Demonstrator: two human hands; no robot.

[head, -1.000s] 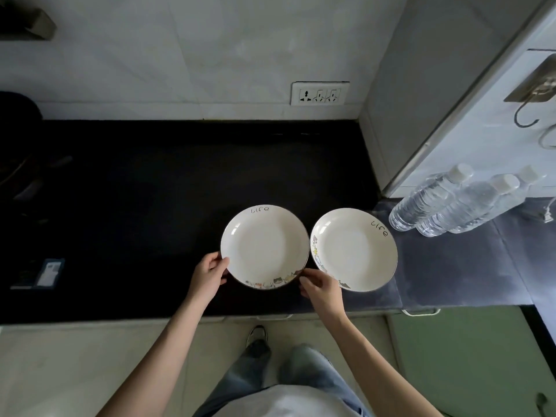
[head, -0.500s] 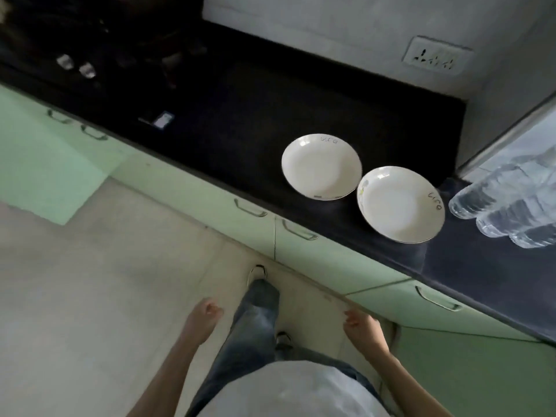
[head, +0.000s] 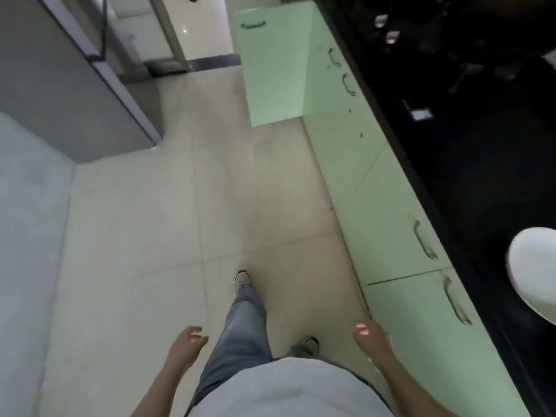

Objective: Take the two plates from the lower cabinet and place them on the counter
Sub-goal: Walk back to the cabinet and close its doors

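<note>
Only part of one white plate point(head: 534, 269) shows, lying on the black counter point(head: 469, 176) at the right edge of the view. The second plate is out of frame. My left hand point(head: 188, 341) hangs low beside my leg, fingers loosely curled and holding nothing. My right hand point(head: 371, 337) hangs near the green lower cabinet fronts point(head: 391, 236), also with nothing in it and its fingers loosely bent. Both hands are well away from the plate.
Green cabinet doors with metal handles point(head: 424, 239) run along the right, all closed. An open green door point(head: 270, 64) juts into the floor farther ahead. A grey appliance point(head: 60, 85) stands at the left. Beige floor tiles point(head: 180, 206) lie between them.
Both hands let go of the plates and dropped to my sides. The view swung left away from the counter, so one plate left the frame and the other sits at the right edge.
</note>
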